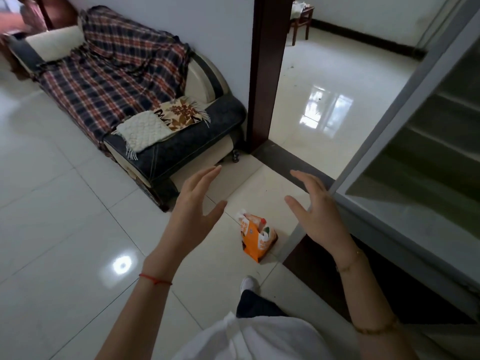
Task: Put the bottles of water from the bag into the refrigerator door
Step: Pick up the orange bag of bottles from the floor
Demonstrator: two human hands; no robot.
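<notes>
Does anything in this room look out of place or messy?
The small orange bag sits slumped on the white tiled floor beside the open grey refrigerator door. Nothing looks spilled. The checked blanket lies rumpled on the cream sofa.

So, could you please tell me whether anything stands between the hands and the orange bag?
Nothing visible does. The orange bag stands on floor tile below the open left hand and right hand, beside the open refrigerator door.
</notes>
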